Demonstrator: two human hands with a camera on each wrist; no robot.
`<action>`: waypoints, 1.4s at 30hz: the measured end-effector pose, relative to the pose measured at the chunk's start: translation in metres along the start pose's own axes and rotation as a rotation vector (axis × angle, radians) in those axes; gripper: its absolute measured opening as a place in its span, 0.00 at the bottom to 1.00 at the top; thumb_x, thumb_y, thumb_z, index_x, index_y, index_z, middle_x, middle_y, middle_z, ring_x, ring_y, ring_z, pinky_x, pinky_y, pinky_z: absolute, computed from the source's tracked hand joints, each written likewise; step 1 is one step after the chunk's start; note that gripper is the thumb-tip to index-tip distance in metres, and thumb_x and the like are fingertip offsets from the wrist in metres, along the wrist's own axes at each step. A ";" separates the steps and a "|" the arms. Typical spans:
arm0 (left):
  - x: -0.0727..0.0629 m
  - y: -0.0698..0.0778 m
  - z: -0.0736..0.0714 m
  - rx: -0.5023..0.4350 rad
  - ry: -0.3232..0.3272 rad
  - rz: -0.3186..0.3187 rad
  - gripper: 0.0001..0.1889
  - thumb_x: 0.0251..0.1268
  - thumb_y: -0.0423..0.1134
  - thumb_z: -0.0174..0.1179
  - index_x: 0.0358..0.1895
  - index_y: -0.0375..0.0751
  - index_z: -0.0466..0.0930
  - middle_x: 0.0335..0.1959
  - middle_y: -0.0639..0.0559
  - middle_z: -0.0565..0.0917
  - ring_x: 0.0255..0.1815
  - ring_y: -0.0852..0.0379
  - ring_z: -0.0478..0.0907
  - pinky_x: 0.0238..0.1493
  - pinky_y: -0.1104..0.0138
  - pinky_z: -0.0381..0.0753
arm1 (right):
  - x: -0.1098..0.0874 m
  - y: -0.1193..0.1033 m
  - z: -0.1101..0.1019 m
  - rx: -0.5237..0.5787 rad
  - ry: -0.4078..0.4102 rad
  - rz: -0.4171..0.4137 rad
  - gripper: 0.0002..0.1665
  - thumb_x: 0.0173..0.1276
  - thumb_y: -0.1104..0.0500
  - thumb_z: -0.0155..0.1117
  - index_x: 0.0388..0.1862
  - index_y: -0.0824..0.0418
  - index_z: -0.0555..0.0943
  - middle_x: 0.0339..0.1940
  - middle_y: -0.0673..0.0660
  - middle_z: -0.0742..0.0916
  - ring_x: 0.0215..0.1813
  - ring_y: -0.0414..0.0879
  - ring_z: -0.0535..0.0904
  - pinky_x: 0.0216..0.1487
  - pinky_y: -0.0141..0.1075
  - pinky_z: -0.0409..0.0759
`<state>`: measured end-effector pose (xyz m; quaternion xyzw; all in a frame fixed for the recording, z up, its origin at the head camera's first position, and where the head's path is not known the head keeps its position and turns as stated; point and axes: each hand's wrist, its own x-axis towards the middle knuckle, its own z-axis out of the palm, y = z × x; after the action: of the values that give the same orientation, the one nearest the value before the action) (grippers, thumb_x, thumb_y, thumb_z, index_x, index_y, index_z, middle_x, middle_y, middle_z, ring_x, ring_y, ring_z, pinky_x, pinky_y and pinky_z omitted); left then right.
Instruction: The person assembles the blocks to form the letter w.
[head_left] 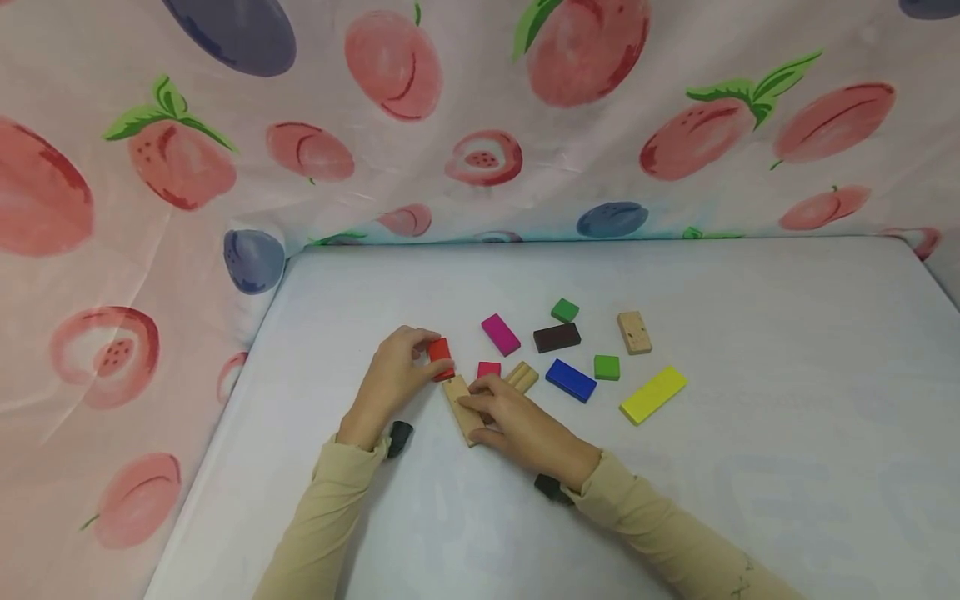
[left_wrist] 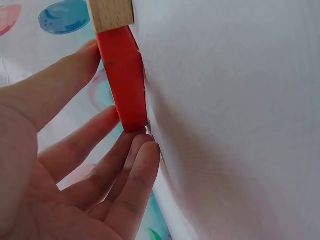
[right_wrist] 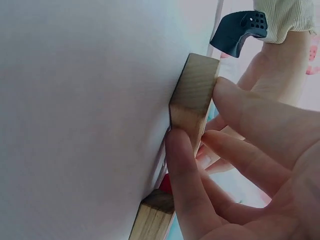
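Thumb and fingers of my left hand (head_left: 386,375) pinch a red block (head_left: 442,348), its long side seen in the left wrist view. The end of a plain wooden block (head_left: 459,402) meets the red block's end. My right hand (head_left: 534,427) holds this wooden block, thumb on one side and fingertips on the other; in the right wrist view the block (right_wrist: 196,82) lies along the tabletop. Just past the right fingers are a small crimson block (head_left: 489,367) and a grooved wooden block (head_left: 523,377), both partly hidden by the hand in the head view.
Farther right lie magenta (head_left: 501,334), dark brown (head_left: 557,337), blue (head_left: 572,381) and yellow (head_left: 653,395) blocks. Two small green blocks (head_left: 607,367) and a speckled wooden block (head_left: 635,332) are among them. Fruit-print cloth (head_left: 480,100) hangs behind the white table (head_left: 787,375).
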<state>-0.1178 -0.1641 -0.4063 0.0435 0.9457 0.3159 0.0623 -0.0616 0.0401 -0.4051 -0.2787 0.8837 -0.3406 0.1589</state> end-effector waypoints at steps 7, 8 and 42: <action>0.000 0.000 0.000 -0.013 -0.006 -0.015 0.24 0.57 0.47 0.73 0.54 0.39 0.83 0.46 0.45 0.80 0.48 0.48 0.76 0.52 0.56 0.81 | 0.001 -0.002 0.000 0.024 -0.003 0.039 0.30 0.65 0.59 0.72 0.65 0.67 0.77 0.61 0.61 0.77 0.61 0.50 0.75 0.63 0.40 0.79; 0.000 0.000 0.000 -0.016 -0.007 -0.019 0.24 0.57 0.47 0.73 0.53 0.39 0.83 0.45 0.45 0.80 0.48 0.48 0.76 0.53 0.56 0.80 | 0.001 -0.002 0.000 0.026 -0.001 0.041 0.30 0.65 0.59 0.72 0.65 0.67 0.77 0.61 0.61 0.77 0.61 0.50 0.75 0.63 0.41 0.79; -0.002 -0.001 0.001 0.036 -0.026 0.055 0.27 0.58 0.49 0.73 0.56 0.38 0.79 0.47 0.45 0.79 0.49 0.48 0.75 0.54 0.56 0.80 | 0.000 -0.002 0.002 0.018 0.022 0.029 0.30 0.64 0.59 0.72 0.64 0.67 0.78 0.60 0.60 0.77 0.58 0.49 0.76 0.61 0.39 0.80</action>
<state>-0.1158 -0.1649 -0.4074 0.0748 0.9488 0.2998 0.0648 -0.0600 0.0372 -0.4052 -0.2607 0.8863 -0.3493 0.1564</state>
